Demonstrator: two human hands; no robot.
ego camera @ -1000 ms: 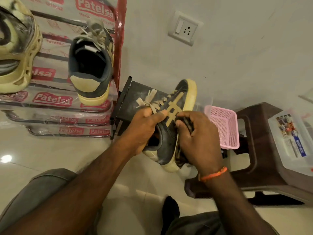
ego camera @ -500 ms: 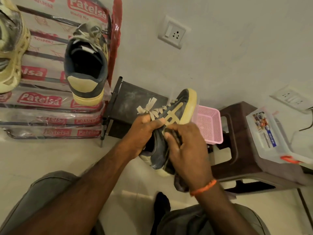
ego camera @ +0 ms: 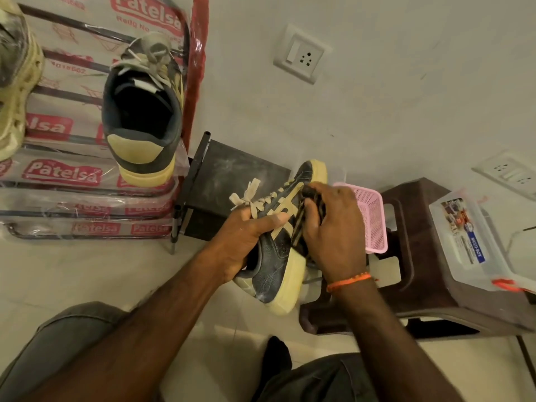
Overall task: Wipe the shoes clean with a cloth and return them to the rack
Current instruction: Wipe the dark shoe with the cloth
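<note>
The held shoe (ego camera: 275, 256) is a dark, creased leather sneaker with tan side stripes, pale flat laces and a yellowed sole; it is tipped on its side in mid-air, toe pointing away toward the wall, heel nearest the camera. A dark cloth (ego camera: 311, 204), bunched small, is pressed against its upper side near the toe. Its mate (ego camera: 145, 111) stands on the rack (ego camera: 92, 192), heel outward and opening facing the camera, and a pale chunky shoe (ego camera: 14, 91) sits at the rack's left edge, partly cut off by the frame.
</note>
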